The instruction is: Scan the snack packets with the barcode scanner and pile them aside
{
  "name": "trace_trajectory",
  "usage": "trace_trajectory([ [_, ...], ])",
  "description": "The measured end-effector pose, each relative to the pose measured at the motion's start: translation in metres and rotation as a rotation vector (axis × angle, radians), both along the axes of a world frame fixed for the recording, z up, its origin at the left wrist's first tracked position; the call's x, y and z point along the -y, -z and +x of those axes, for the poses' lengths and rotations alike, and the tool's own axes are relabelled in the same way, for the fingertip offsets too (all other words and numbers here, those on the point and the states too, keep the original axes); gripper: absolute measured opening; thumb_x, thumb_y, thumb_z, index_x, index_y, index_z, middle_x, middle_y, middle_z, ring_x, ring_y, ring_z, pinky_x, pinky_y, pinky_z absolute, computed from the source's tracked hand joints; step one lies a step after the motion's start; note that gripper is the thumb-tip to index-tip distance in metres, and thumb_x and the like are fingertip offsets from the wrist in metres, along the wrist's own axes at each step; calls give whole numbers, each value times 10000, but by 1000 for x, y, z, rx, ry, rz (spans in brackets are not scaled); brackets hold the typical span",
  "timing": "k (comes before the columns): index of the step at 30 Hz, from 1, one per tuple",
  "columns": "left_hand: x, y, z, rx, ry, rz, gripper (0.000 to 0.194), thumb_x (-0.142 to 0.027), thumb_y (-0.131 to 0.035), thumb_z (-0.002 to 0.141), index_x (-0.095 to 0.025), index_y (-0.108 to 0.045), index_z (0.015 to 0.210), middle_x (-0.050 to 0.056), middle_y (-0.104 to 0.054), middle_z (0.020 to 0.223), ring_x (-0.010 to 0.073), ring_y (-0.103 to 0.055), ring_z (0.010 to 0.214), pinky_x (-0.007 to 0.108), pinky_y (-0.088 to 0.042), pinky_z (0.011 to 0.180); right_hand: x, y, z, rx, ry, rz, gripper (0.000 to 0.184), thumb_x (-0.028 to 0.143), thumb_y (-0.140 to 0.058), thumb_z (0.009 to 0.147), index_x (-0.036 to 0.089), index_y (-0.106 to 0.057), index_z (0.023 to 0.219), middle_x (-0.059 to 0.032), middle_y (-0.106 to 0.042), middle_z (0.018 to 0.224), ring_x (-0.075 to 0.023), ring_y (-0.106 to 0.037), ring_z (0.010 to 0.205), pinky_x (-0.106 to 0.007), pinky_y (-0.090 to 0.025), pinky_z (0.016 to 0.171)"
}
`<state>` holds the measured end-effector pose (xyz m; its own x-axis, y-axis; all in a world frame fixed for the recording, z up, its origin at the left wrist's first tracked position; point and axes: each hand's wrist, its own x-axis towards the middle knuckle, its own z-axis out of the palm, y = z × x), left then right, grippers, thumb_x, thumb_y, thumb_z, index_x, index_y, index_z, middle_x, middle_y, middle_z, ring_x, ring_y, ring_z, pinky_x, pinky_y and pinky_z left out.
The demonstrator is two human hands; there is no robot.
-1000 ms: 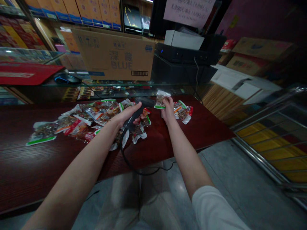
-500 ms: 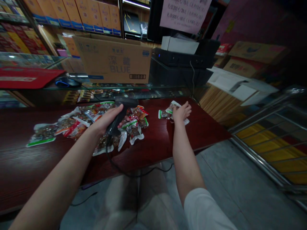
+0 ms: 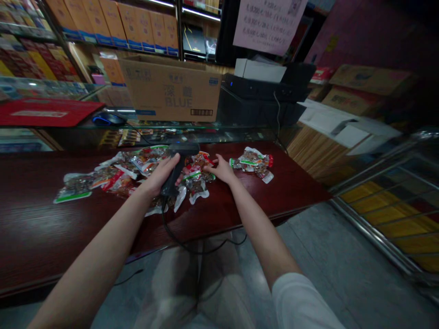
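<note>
My left hand (image 3: 163, 176) is wrapped round the handle of a black barcode scanner (image 3: 174, 171), its head pointing away from me and its cable hanging from the grip. Under and around it lies a loose pile of clear snack packets (image 3: 118, 180) with green, white and red edges. My right hand (image 3: 222, 170) is at the pile's right side, thumb and fingers apart, by a red-edged snack packet (image 3: 202, 161); I cannot tell whether the fingertips touch it. Farther right, a smaller group of snack packets (image 3: 254, 160) lies on the dark red table (image 3: 226, 205).
Behind the table, a glass counter carries a cardboard box (image 3: 174, 96), a computer mouse (image 3: 108, 119), a red mat (image 3: 48, 113) and a black machine (image 3: 260, 84). A metal rack (image 3: 370, 224) stands right. The scanner's black cable (image 3: 206, 252) loops below the table edge.
My right hand has left the smaller group of packets and moved left to the pile; a red-ended packet now shows in that group. My left hand still holds the scanner. The view has shifted slightly.
</note>
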<state>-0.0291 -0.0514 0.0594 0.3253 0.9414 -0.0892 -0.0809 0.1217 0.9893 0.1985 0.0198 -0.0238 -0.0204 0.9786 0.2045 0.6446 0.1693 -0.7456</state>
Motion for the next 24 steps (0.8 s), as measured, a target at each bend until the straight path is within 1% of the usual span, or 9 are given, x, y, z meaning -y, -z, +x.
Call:
trace_trajectory([
  [1,1,-1,1,4,-8,0,553,-653,-563,767,-134,-546,956,-37,-504,449,98,-443,356,204,-314,357,-1,1,1,-13,-5,-5,662,433,-790,611,157,-575,1173,-108,-657,1069,-272,-599,1009,-391,-419,921],
  [3,2,-2,2,11,-10,6,546,-644,-564,773,-132,-552,960,-36,-502,447,98,-444,353,203,-314,352,-4,2,4,-49,-16,-21,499,333,-799,582,169,-640,1026,-70,-665,974,-250,-606,957,-365,-440,891],
  [6,2,-2,3,12,3,22,540,-636,-561,784,-133,-565,981,-35,-503,451,102,-453,357,205,-319,348,-11,1,8,-125,11,-36,244,229,-702,651,173,-636,880,-24,-647,852,-182,-604,824,-316,-476,811],
  [10,0,-1,5,17,-2,6,528,-624,-578,782,-134,-577,977,-26,-524,479,103,-472,372,204,-328,344,-14,-2,12,-247,23,-62,86,242,-576,746,187,-559,808,-5,-621,808,-138,-605,766,-287,-503,764],
  [12,-2,1,6,39,-14,0,511,-606,-588,785,-130,-578,971,-5,-572,543,95,-479,382,202,-343,344,-14,-4,16,-413,35,-117,73,272,-533,779,207,-501,789,8,-604,775,-136,-608,712,-294,-521,695],
  [14,-5,4,8,71,-20,5,502,-594,-596,786,-129,-577,976,23,-621,627,88,-485,393,201,-355,342,-14,-8,22,-672,71,-159,106,305,-510,805,230,-435,807,23,-590,763,-140,-614,667,-307,-536,631],
  [17,-10,9,11,80,-1,10,516,-614,-589,781,-129,-591,957,42,-636,658,88,-487,395,201,-360,340,-14,-17,33,-978,119,-96,183,352,-540,812,252,-389,838,44,-580,784,-133,-623,668,-310,-555,604],
  [20,-12,14,14,50,43,0,525,-635,-570,782,-127,-611,909,35,-608,598,91,-475,385,203,-353,340,-13,-25,43,-1052,149,12,219,386,-581,790,246,-419,837,47,-571,783,-113,-602,667,-264,-548,582],
  [24,-12,15,20,54,75,-18,536,-645,-560,783,-122,-607,891,40,-614,605,89,-464,380,208,-324,334,-8,-29,43,-989,182,84,258,437,-599,756,231,-456,817,41,-566,750,-111,-572,653,-221,-512,523],
])
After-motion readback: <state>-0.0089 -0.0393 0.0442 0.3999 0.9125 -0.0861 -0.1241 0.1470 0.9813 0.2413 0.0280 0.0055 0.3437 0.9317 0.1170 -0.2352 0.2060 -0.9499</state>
